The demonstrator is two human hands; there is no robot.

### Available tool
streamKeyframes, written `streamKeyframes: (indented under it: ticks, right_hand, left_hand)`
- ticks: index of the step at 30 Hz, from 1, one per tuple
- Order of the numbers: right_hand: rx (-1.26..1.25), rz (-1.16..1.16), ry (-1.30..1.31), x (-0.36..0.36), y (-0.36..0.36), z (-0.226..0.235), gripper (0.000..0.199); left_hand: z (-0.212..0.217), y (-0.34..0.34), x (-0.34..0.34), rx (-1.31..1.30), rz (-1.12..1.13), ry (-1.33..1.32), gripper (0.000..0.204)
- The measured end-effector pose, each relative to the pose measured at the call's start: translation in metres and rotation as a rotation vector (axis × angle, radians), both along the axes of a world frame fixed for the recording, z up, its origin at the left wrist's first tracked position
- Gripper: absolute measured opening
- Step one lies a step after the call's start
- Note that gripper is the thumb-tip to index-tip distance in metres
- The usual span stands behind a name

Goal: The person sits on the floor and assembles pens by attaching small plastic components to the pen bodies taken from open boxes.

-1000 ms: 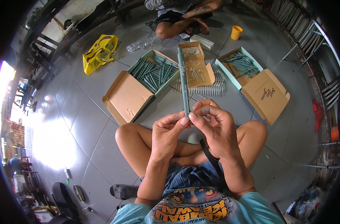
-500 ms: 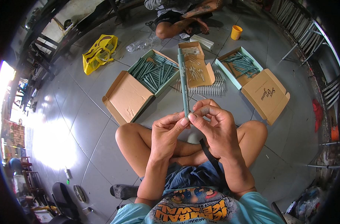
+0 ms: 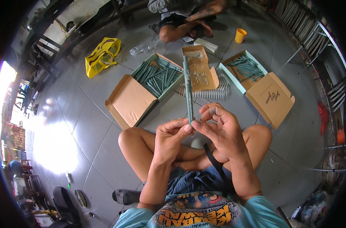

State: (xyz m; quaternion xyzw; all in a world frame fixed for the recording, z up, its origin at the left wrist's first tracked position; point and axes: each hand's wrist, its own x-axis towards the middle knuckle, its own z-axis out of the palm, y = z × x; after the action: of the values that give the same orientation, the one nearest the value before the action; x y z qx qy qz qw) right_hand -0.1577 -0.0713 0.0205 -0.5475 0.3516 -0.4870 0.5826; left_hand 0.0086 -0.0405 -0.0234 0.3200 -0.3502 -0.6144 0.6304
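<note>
A green pen (image 3: pixel 188 89) stands nearly upright in front of me, its lower end pinched between the thumb and fingers of my left hand (image 3: pixel 172 136). My right hand (image 3: pixel 222 131) is beside that end, its thumb tip against it and the other fingers curled loosely away. Beyond the pen, a left box (image 3: pixel 174 88) is filled with many similar green pens or barrels. Another open box (image 3: pixel 223 68) to the right has fewer. Between them, a small cardboard box (image 3: pixel 213 76) contains small white and clear pieces. Thin, pale, pointed pieces (image 3: pixel 218 93) lie in a row beside it.
Another person (image 3: pixel 176 28) sits cross-legged at the far side. A yellow bag (image 3: pixel 100 60), clear plastic bottles (image 3: pixel 142 47), a white block-like item (image 3: pixel 206 45) and an orange cup (image 3: pixel 240 36) are on the tiled floor. Metal-legged furniture (image 3: pixel 313 47) lines the right.
My right hand's fingers have loosened and lifted away from the pen's lower end. The pen has come slightly lower, still in my left hand, and its upper end looks different.
</note>
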Motion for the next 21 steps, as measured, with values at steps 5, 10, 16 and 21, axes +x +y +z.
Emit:
streamKeyframes:
  ticks: [5,10,16,21]
  right_hand:
    - [0.025,-0.019,-0.093,-0.009,-0.014,0.013,0.038]
    - [0.051,0.161,-0.046,-0.008,-0.042,0.030,0.043]
    - [0.146,0.311,-0.104,0.002,-0.042,0.033,0.032]
    - [0.164,0.322,-0.136,0.002,-0.041,0.026,0.026]
  left_hand:
    - [0.002,0.000,0.001,0.020,-0.029,-0.016,0.020]
    - [0.006,0.002,0.000,0.030,-0.060,-0.051,0.021]
    - [0.010,0.003,-0.002,0.011,-0.078,-0.059,0.022]
    - [0.007,0.006,0.002,-0.039,-0.096,-0.037,0.021]
